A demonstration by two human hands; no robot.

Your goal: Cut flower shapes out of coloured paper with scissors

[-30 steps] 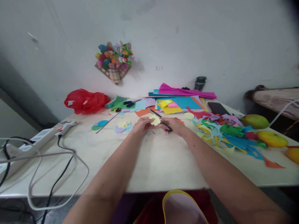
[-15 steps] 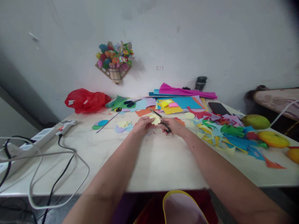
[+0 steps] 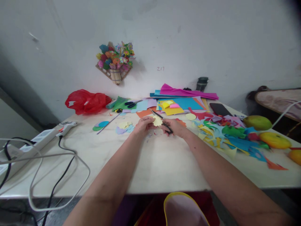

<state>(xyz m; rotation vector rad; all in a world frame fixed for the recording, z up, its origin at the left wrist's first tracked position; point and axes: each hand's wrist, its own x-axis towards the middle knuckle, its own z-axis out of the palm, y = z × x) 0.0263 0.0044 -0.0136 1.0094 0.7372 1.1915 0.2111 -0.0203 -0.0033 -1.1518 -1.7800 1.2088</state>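
Left hand (image 3: 145, 125) pinches a scalloped pale-yellow paper piece (image 3: 157, 121) as the right hand (image 3: 176, 126) grips black-handled metal scissors (image 3: 167, 128); a slipping blade could gouge its edge

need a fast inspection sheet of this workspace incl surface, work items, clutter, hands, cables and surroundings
Surface: white table, things spread along its back and right.
Work items: pale yellow paper and scissors; whether the blades touch the paper is unclear.
Clutter: paper scraps and fruit at right; red plastic bag at back left.
Grip: left hand holds the paper; right hand holds the scissors.
Cables: white and black cables cross the front edge at left; power strip nearby.
Surroundings: wall with flower decoration; co-workers, nothing seen.
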